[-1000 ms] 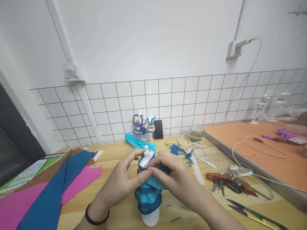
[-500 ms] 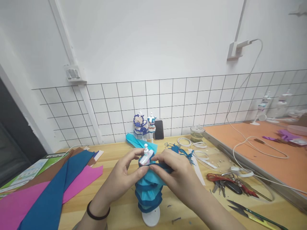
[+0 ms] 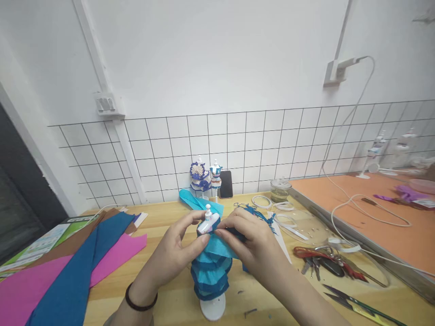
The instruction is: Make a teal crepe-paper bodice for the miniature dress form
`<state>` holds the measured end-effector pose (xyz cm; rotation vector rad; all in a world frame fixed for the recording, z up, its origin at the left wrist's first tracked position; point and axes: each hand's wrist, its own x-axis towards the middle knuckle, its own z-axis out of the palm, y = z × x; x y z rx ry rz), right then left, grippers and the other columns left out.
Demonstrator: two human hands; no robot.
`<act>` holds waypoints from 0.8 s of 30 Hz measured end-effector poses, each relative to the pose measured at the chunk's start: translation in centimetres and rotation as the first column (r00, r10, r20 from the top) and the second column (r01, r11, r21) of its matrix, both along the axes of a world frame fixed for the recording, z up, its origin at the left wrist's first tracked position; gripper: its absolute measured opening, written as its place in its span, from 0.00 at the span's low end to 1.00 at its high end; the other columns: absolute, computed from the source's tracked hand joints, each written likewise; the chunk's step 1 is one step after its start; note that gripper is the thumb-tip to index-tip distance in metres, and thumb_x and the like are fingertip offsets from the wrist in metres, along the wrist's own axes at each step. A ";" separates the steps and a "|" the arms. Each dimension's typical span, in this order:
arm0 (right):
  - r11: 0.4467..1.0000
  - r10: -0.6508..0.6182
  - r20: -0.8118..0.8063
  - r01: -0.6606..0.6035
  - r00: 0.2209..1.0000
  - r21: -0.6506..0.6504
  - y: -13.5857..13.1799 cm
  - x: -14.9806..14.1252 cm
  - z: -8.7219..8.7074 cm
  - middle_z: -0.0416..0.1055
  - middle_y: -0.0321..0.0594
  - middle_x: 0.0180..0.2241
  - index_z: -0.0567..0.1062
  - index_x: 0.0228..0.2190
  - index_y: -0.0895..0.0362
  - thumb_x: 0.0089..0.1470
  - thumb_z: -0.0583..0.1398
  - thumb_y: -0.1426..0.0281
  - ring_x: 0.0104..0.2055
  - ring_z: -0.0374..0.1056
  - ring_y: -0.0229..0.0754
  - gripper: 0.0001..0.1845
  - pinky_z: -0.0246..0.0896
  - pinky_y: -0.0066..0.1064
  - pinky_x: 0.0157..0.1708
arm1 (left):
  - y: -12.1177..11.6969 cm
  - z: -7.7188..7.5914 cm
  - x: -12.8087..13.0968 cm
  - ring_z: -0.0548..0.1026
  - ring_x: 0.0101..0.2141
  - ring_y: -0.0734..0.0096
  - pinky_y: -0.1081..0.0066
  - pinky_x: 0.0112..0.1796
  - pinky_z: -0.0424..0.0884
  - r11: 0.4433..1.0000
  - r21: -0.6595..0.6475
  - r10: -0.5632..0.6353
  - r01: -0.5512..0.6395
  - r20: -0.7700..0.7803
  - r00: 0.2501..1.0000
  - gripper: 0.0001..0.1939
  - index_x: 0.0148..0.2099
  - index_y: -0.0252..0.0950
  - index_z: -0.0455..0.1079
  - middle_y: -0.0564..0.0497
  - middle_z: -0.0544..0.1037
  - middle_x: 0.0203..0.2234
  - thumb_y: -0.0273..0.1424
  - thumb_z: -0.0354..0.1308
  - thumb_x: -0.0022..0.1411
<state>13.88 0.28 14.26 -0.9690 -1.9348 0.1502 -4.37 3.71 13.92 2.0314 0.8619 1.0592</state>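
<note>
The right hand (image 3: 253, 235) pinches a dark blue strip (image 3: 236, 232) at the chest of the small mannequin (image 3: 208, 222), while the left hand (image 3: 171, 253) cups its upper body between thumb and curled fingers. The mannequin, in a ruffled blue skirt (image 3: 211, 274), stands upright on the table (image 3: 166, 294). From it, coloured sheets (image 3: 79, 267) lie toward nine o'clock, the phone (image 3: 226, 184) toward twelve, keys (image 3: 328, 265) toward three, and snips (image 3: 360, 306) toward four.

The pale yellow wood-grain table (image 3: 170, 294) carries a small white dress form in tiered blue ruffles (image 3: 211, 278), upright on its round base. Long dark-blue paper (image 3: 81, 267) overlaps magenta paper (image 3: 118, 260) at the left; at the right, a red-corded bunch of keys (image 3: 317, 267) lies near black-and-yellow snips (image 3: 360, 304), and what may be coiled white ribbon (image 3: 261, 202) sits beside a lidded clear jar (image 3: 280, 191)
</note>
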 end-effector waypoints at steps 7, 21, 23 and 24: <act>1.000 0.008 -0.045 -0.009 0.999 -0.019 0.3 -0.1 0.0 0.65 0.36 0.28 0.71 0.30 0.56 0.54 0.56 0.74 0.30 0.62 0.37 0.04 0.56 0.28 0.30 | 0.1 -0.2 0.0 0.63 0.51 0.61 0.62 0.52 0.59 0.999 0.016 0.028 -0.028 -0.033 0.999 0.17 0.50 0.43 0.63 0.50 0.68 0.50 0.33 0.54 0.57; 0.992 -0.031 -0.121 0.016 0.992 -0.124 0.4 -0.3 -0.3 0.68 0.35 0.28 0.71 0.29 0.55 0.53 0.57 0.72 0.31 0.64 0.37 0.03 0.56 0.28 0.31 | -0.2 -0.2 0.3 0.65 0.50 0.61 0.62 0.51 0.61 0.997 0.046 0.068 -0.066 -0.045 0.997 0.16 0.50 0.43 0.64 0.50 0.69 0.50 0.33 0.53 0.58; 0.992 -0.045 -0.140 0.027 0.989 -0.126 0.5 -0.3 -0.3 0.69 0.35 0.28 0.72 0.28 0.55 0.51 0.58 0.72 0.31 0.64 0.37 0.02 0.56 0.28 0.30 | -0.2 -0.3 0.4 0.65 0.50 0.61 0.62 0.51 0.61 0.997 0.044 0.073 -0.071 -0.046 0.996 0.16 0.50 0.43 0.64 0.50 0.69 0.50 0.33 0.53 0.58; 0.991 -0.050 -0.147 0.031 0.988 -0.126 0.5 -0.3 -0.3 0.69 0.35 0.27 0.72 0.28 0.55 0.51 0.59 0.72 0.30 0.64 0.37 0.01 0.57 0.28 0.30 | -0.2 -0.3 0.4 0.65 0.51 0.61 0.62 0.51 0.61 0.996 0.043 0.075 -0.073 -0.048 0.996 0.16 0.50 0.43 0.64 0.49 0.69 0.50 0.33 0.53 0.58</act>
